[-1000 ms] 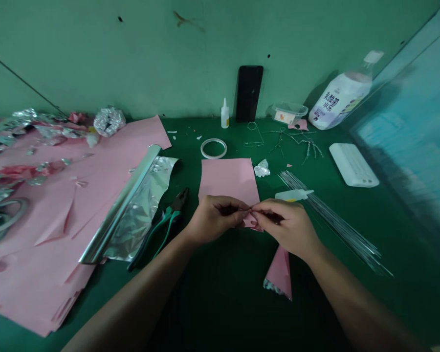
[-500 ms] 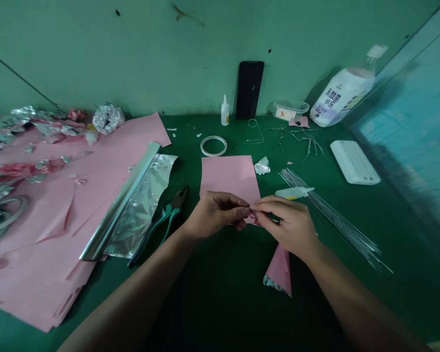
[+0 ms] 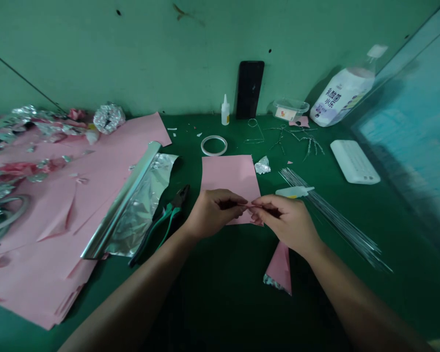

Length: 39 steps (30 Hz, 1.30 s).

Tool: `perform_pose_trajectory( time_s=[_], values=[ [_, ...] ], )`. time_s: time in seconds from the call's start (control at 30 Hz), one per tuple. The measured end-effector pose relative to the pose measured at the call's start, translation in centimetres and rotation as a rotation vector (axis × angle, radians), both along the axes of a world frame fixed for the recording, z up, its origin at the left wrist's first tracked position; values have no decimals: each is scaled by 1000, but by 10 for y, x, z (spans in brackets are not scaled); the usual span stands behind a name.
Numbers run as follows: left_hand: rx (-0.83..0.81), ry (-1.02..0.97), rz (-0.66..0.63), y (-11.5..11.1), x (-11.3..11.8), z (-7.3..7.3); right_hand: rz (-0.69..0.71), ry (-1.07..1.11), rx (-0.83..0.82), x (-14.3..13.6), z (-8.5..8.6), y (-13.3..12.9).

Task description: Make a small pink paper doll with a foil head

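Note:
Fingertips of my left hand and my right hand pinch a small twisted pink piece between them. Beneath it lies a square pink sheet, its near edge partly covered by my hands. A pink paper cone with foil showing at its wide end sits below my right hand. Just beyond that hand, a small glue bottle lies on its side against a bundle of thin wires. Crumpled foil rests by the sheet's far right corner.
Pliers, a foil roll and large pink sheets are at left. Behind are a tape ring, upright glue bottle, phone, plastic box and twisted wires. A white block and large bottle are at right.
My fingertips have moved slightly apart, and more of the pink piece shows between them. My left hand has shifted a little to the left.

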<state>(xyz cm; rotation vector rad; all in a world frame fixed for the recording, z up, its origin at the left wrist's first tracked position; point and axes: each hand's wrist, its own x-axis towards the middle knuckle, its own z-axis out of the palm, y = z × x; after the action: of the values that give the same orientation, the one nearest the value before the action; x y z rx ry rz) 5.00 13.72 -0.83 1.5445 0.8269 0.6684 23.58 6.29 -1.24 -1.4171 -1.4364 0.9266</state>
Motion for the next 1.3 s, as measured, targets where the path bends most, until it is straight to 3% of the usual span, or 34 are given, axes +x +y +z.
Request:
perform_pose_trajectory(
  time_s=[0.07,0.13,0.4,0.67,0.97,1.2,1.3],
  values=[
    [120,55,24,-1,0,-1,-18,-126,55,0,1,0],
    [117,62,21,-1,0,-2,-4,-171,69,1,1,-1],
    [-305,-137,-112,0,0,3,72,70,-45,0,2,-2],
    [-398,-197,-107,1,0,5,42,169,-70,0,5,-3],
    [-107,-168,-17,-1,2,-3,-37,96,28,-3,-5,-3],
    [658,162,10,-6,4,-9,-118,-242,250,-7,-5,-5],
    [842,239,-42,-9,3,-12,-105,-310,296,-8,-3,-4]
  ],
)
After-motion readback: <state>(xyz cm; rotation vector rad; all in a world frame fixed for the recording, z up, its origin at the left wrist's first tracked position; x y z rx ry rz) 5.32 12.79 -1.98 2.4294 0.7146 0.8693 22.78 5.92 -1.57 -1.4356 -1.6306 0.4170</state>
